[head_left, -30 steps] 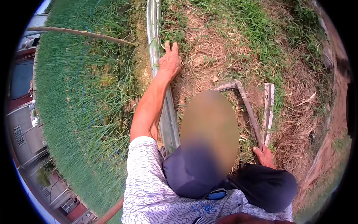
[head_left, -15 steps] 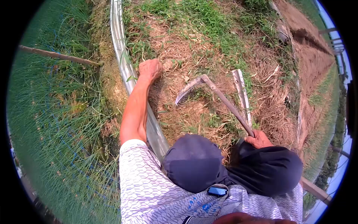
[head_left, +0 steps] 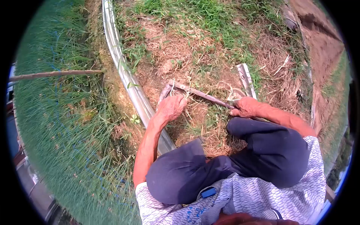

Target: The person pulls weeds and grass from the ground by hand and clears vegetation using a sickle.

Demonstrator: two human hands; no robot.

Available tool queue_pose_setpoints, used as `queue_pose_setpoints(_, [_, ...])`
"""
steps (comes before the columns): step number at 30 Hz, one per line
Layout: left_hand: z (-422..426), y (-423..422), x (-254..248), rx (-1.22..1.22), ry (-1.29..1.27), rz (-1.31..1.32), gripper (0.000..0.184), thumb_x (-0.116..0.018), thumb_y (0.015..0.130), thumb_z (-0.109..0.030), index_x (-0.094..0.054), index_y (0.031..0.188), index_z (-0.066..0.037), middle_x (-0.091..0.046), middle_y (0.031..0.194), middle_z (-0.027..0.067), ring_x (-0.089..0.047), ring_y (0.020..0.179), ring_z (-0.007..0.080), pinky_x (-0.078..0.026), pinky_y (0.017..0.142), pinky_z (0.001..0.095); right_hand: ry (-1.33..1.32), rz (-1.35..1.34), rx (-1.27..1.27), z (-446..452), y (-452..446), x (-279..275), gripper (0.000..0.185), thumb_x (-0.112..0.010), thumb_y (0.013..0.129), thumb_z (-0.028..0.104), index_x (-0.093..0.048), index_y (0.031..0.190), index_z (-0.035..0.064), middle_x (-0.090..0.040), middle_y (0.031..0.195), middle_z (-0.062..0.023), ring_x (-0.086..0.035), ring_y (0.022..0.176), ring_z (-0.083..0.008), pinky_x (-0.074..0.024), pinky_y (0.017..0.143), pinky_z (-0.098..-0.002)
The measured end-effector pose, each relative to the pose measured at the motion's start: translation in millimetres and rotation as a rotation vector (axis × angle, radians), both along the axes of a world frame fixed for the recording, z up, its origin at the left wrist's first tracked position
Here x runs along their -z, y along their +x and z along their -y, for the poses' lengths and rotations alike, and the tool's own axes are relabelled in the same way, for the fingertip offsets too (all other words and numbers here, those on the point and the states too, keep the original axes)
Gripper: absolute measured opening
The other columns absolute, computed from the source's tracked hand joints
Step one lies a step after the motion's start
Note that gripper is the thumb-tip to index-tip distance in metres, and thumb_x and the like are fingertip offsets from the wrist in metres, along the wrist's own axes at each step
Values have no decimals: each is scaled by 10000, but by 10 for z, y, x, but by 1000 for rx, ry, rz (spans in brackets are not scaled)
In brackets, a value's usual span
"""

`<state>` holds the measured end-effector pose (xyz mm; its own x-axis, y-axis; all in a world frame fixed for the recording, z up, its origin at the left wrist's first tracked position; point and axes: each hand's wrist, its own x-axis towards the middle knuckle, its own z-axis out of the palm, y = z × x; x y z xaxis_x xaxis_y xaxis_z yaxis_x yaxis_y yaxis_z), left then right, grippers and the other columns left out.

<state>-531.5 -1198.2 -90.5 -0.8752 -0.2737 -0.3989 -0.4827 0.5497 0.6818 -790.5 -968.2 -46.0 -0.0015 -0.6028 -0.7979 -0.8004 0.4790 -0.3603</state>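
My right hand is closed around the wooden handle of a sickle, which lies low across the ground in front of my knees. The sickle's blade points back toward me on the left, partly hidden behind my left hand. That hand is closed, knuckles up, close to the blade. Thin pale stems of pulled weeds stick out from its fingers over the handle. Dry grass and small green weeds cover the soil beneath both hands.
A long strip of folded clear plastic sheeting runs along my left. Beyond it grow thin green crop plants, with a wooden stick across them. A pale slat lies ahead of my right hand. Bare soil shows at far right.
My left hand has come back from beside the plastic toward me and to the right, now with weed stems in it. My right hand has moved forward, and the sickle lies flatter and further left.
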Motion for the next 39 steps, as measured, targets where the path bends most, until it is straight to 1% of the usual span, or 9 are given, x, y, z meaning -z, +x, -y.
queue_pose_setpoints(4, [-330, 217, -1, -85, 15, 164, 377, -446, 973, -345, -536, 841, -3, -587, 764, 252, -585, 751, 434, -435, 691, 485, -243, -11, -94, 694, -277, 144, 417, -570, 891, 392, -639, 954, -15, -627, 734, -255, -638, 791, -447, -502, 713, -516])
queue_pose_setpoints(8, [-416, 391, -103, -242, 131, 310, 387, -456, 972, -363, -527, 843, -5, -548, 733, 243, -562, 708, 402, -434, 692, 476, -832, -129, -97, 1492, -490, 505, 724, -722, 742, 94, -387, 1382, 140, -398, 1373, -217, -503, 1173, -414, -510, 921, -457])
queue_pose_setpoints(10, [-508, 476, -168, -315, 178, 344, 410, -448, 974, -384, -530, 852, -1, -556, 747, 255, -564, 722, 423, -437, 702, 495, -874, -153, -174, 1761, -714, 636, 705, -729, 735, 131, -414, 1366, 149, -398, 1361, -214, -502, 1158, -416, -526, 890, -466])
queue_pose_setpoints(16, [-792, 493, -519, -850, 510, 360, 375, -539, 979, -350, -486, 785, -34, -366, 688, -17, -338, 681, 114, -335, 597, 308, -921, -185, -386, 1906, -1091, 1091, 373, -724, 762, 245, -541, 1032, 66, -543, 985, -131, -633, 805, -307, -537, 641, -420])
queue_pose_setpoints(21, [-891, 205, -898, -816, 493, 405, 397, -545, 976, -360, -443, 740, -58, -369, 677, -28, -352, 662, 105, -334, 582, 310, -774, -94, -519, 2010, -1142, 1184, 156, -580, 840, 168, -584, 866, 14, -610, 649, -161, -652, 603, -304, -515, 523, -437])
queue_pose_setpoints(28, [-968, -479, -1744, -787, 570, 397, 414, -555, 982, -377, -452, 743, -55, -360, 671, -6, -355, 658, 112, -325, 572, 311, -462, 548, -474, 1596, -853, 152, 325, -475, 820, 279, -603, 811, -20, -600, 720, -245, -601, 725, -428, -470, 684, -511])
queue_pose_setpoints(32, [-679, -711, -1929, -549, 383, 413, 405, -549, 992, -360, -457, 767, -36, -329, 661, -8, -327, 665, 108, -320, 564, 314, -736, 985, 60, 1754, -741, 17, 281, -567, 862, 248, -487, 704, 30, -435, 553, -58, -465, 536, -160, -385, 521, -386])
queue_pose_setpoints(36, [-568, -882, -1864, -589, 394, 402, 411, -545, 991, -369, -451, 794, -21, -336, 658, 33, -347, 651, 127, -348, 575, 339, -896, 972, 768, 2252, -1311, -224, 240, -624, 879, 288, -568, 922, 59, -524, 707, -1, -497, 652, -95, -430, 584, -282])
queue_pose_setpoints(39, [-497, -827, -1726, -534, 415, 459, 402, -547, 989, -365, -469, 807, -15, -356, 661, 37, -365, 655, 143, -364, 589, 352, -634, 207, 453, 2440, -1816, 214, 642, -729, 778, 289, -475, 1328, 76, -626, 1013, -147, -617, 937, -245, -510, 793, -423])
